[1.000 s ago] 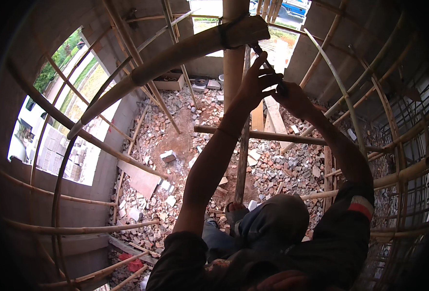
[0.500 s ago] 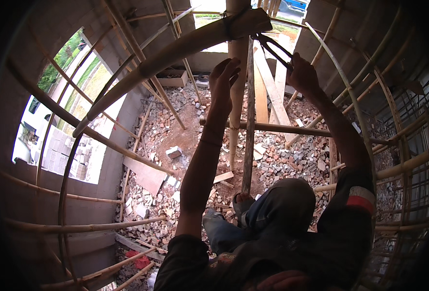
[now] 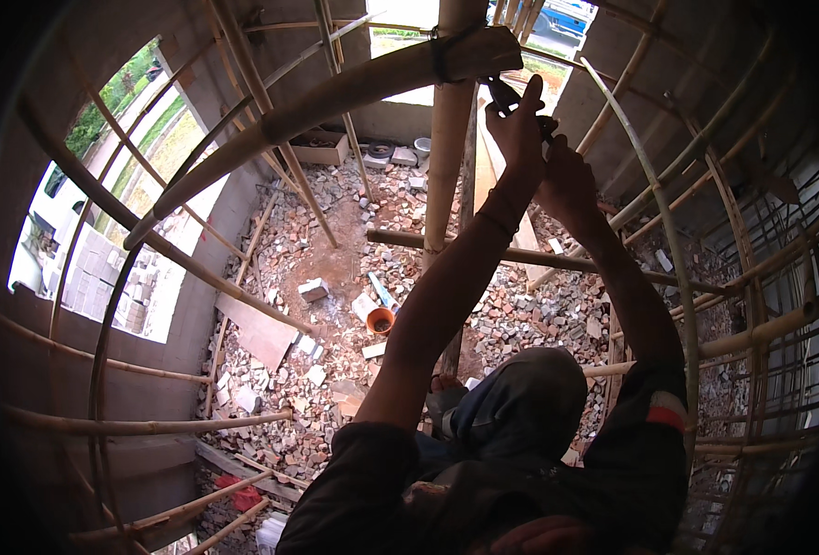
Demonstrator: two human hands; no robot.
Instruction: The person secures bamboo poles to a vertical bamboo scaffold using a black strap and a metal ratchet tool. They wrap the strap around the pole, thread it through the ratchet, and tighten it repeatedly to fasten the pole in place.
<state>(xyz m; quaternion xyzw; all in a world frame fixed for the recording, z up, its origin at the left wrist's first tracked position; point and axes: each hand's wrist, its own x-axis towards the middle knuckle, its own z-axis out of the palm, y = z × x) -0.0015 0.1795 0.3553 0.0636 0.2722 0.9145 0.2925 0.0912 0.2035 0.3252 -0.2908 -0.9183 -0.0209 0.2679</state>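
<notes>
Overhead, a thick bamboo pole point(image 3: 335, 94) slants up to the right and crosses an upright bamboo post point(image 3: 453, 139). A dark tie point(image 3: 439, 57) wraps the pole at the crossing. Just below the pole's cut end are dark long-handled pincers point(image 3: 499, 91), their jaws close to its underside. My left hand point(image 3: 518, 134) is closed around the pincers, thumb pointing up. Directly below and right of it, my right hand point(image 3: 566, 180) grips the handles, which are mostly hidden by my fingers. My left forearm passes in front of a horizontal bamboo pole point(image 3: 603, 265).
Broken brick rubble point(image 3: 511, 319) covers the floor far below. An orange, open-ended container point(image 3: 380, 321) lies there near a flat board point(image 3: 254, 333). Bamboo poles point(image 3: 164, 421) cross on both sides. A window opening point(image 3: 104, 268) is at left; a cardboard box point(image 3: 320, 148) stands by the far wall.
My left hand has moved right, from beside the upright post onto the pincers. The spread handles have come together, and my right hand has shifted slightly down and left.
</notes>
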